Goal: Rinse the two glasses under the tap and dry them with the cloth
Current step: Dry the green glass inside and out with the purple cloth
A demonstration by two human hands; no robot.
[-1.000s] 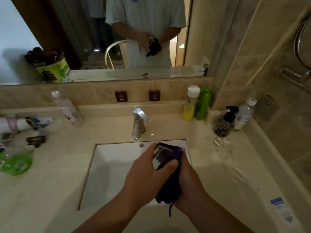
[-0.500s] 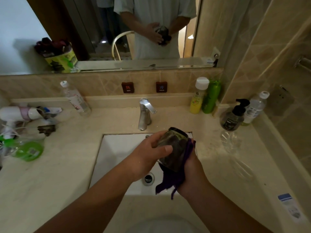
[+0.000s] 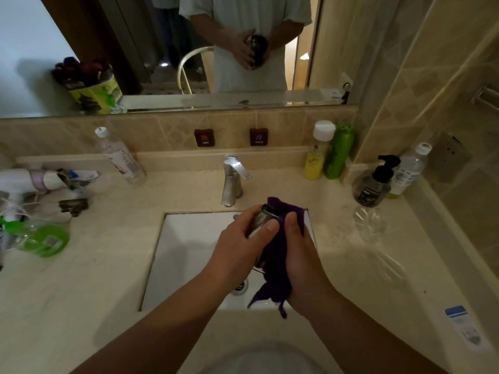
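From the head camera, both hands are meeting over the right half of the white sink (image 3: pixel 189 252). The left hand (image 3: pixel 240 255) is wrapping its fingers and thumb around a clear glass (image 3: pixel 260 221), gripping it from the left with the thumb lying across the near side. The right hand (image 3: pixel 299 260) is closing on a dark purple cloth (image 3: pixel 275 255), pressing it against the right side of the glass; the cloth's top edge is showing past the glass on the far side and its loose ends are hanging down below the right palm, above the drain (image 3: pixel 239 288). The glass is tilting, rim pointing away and slightly left, just near of the chrome tap (image 3: pixel 232 182).

A second clear glass (image 3: pixel 370 222) is standing upright on the beige counter (image 3: pixel 94 279) to the right of the sink, just near of a dark pump bottle (image 3: pixel 374 184).

In the mirror (image 3: pixel 189 49) on the far wall, the reflection is showing the same two hands holding the glass and cloth together.
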